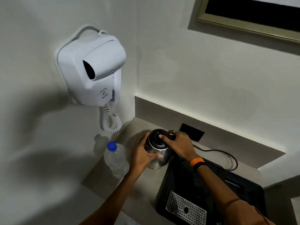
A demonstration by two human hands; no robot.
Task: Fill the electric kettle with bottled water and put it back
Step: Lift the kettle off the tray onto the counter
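A steel electric kettle (159,159) with a black lid stands on the grey counter (139,125), just left of a black tray. My left hand (142,154) wraps around the kettle's steel body from the left. My right hand (178,143) grips the black handle at the top right, with its thumb on the lid. A clear water bottle (116,160) with a blue cap stands upright on the counter to the left of the kettle, apart from both hands. The lid looks closed.
A black tray (227,189) with a perforated metal drip grid (185,208) lies at the right. A black cable (227,153) runs to a black socket plate (192,132) behind the kettle. A white wall-mounted hair dryer (92,69) with a coiled cord hangs above the counter's left end.
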